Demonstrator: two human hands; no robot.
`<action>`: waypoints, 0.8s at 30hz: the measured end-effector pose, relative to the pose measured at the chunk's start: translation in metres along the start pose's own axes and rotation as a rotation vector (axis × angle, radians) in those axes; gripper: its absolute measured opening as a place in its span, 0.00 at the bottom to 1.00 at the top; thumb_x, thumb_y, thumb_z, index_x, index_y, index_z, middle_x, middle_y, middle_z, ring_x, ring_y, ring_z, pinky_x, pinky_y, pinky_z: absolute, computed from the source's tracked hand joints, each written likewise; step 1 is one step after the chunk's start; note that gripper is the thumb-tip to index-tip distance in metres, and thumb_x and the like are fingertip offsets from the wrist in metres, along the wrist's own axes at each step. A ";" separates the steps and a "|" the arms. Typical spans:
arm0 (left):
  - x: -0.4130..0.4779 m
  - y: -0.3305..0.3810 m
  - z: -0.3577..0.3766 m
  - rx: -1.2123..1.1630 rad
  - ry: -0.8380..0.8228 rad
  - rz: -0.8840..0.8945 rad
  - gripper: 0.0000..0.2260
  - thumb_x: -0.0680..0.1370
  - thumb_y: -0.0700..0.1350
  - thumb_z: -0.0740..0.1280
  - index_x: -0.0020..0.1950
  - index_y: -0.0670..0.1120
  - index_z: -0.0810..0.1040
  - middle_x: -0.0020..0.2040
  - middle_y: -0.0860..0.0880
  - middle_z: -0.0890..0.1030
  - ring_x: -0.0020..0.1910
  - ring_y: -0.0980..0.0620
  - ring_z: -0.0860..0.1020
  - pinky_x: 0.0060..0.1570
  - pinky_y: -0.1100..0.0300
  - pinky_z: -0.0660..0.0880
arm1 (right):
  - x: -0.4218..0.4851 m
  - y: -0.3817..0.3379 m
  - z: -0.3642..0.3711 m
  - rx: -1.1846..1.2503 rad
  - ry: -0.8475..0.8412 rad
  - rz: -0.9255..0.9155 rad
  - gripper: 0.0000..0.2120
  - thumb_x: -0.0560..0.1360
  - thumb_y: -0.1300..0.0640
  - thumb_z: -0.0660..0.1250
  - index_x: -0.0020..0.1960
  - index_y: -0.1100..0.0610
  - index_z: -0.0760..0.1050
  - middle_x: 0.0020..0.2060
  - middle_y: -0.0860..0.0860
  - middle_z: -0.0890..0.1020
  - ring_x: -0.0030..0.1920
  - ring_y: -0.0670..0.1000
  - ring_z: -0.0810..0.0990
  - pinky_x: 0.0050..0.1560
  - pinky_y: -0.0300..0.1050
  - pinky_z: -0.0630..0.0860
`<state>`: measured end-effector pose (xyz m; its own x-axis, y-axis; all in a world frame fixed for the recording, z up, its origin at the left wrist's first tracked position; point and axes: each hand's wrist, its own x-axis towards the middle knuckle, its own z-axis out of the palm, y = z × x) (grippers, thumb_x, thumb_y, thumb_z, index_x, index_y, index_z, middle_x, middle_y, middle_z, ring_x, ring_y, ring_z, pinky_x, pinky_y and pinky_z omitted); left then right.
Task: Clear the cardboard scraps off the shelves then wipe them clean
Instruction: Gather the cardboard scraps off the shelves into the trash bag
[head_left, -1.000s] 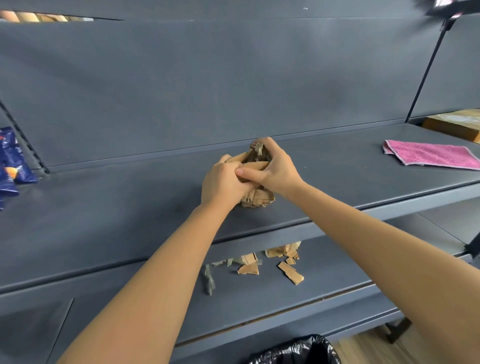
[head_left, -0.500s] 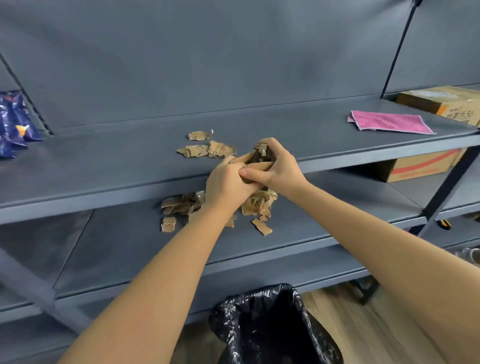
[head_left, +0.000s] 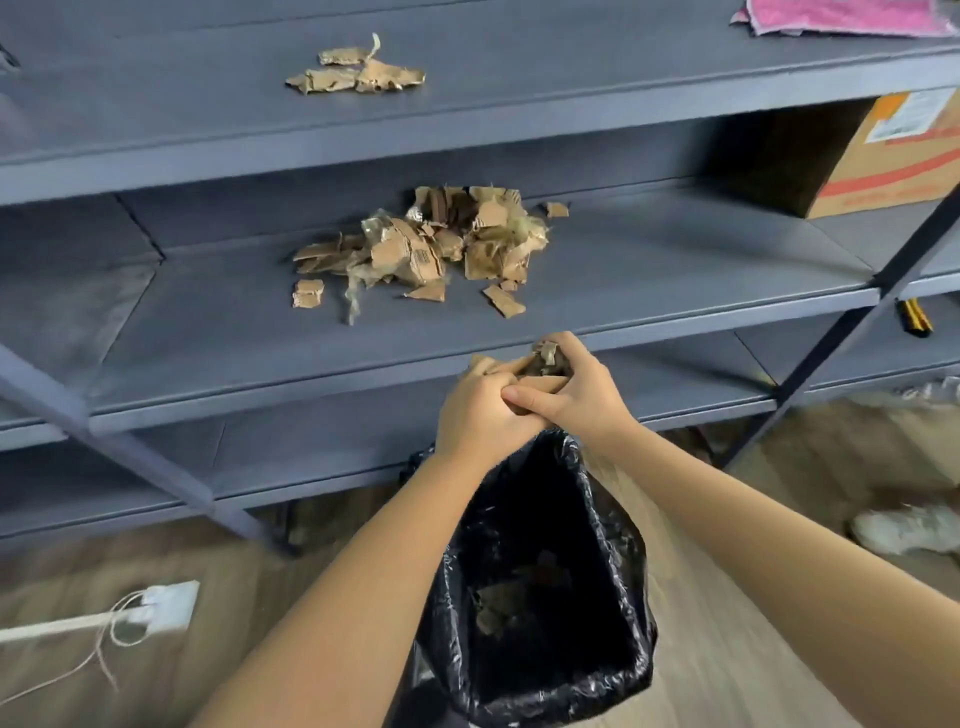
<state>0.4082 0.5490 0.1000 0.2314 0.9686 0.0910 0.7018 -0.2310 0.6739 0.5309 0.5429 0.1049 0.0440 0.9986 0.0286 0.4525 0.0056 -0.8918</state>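
Observation:
My left hand (head_left: 480, 410) and my right hand (head_left: 574, 392) are cupped together around a bundle of cardboard scraps (head_left: 545, 358), held just above the open mouth of a bin lined with a black bag (head_left: 618, 587). A few scraps lie at the bag's bottom. A big heap of brown cardboard scraps (head_left: 431, 247) lies on the middle dark-grey shelf (head_left: 208, 332). A smaller cluster of scraps (head_left: 358, 75) lies on the shelf above (head_left: 156, 119). A pink cloth (head_left: 841, 15) lies at that upper shelf's far right.
A cardboard box with red stripes (head_left: 893, 156) stands on the middle shelf at the right. A diagonal shelf brace (head_left: 130, 452) crosses at the left. A white power strip with cord (head_left: 161, 605) lies on the wooden floor, a pale shoe (head_left: 904, 530) at the right.
Both hands, still clasping the scraps, came down from the upper shelf to just above the black bag. The view tilted down, bringing the lower shelves and floor into sight.

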 end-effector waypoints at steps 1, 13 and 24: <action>-0.006 -0.009 0.012 -0.005 -0.014 -0.015 0.22 0.66 0.54 0.69 0.60 0.53 0.76 0.54 0.50 0.75 0.52 0.49 0.75 0.49 0.52 0.77 | -0.005 0.013 0.007 0.011 -0.016 0.018 0.23 0.64 0.50 0.77 0.52 0.53 0.70 0.43 0.51 0.78 0.48 0.54 0.77 0.48 0.49 0.76; -0.053 -0.111 0.120 -0.052 -0.121 -0.181 0.22 0.67 0.52 0.67 0.61 0.50 0.75 0.51 0.54 0.67 0.59 0.51 0.70 0.58 0.51 0.73 | -0.032 0.153 0.087 0.060 -0.146 0.184 0.21 0.68 0.55 0.74 0.57 0.58 0.72 0.41 0.49 0.78 0.40 0.44 0.76 0.38 0.25 0.71; -0.056 -0.125 0.132 -0.053 -0.308 -0.265 0.19 0.73 0.45 0.65 0.65 0.51 0.70 0.74 0.51 0.58 0.70 0.46 0.63 0.67 0.51 0.66 | -0.030 0.182 0.093 -0.224 -0.199 0.349 0.21 0.78 0.46 0.58 0.67 0.55 0.69 0.64 0.53 0.75 0.66 0.55 0.71 0.61 0.43 0.69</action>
<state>0.3962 0.5114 -0.0864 0.2440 0.9193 -0.3088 0.7301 0.0355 0.6825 0.5289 0.5185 -0.1009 0.0663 0.9296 -0.3627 0.6236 -0.3223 -0.7122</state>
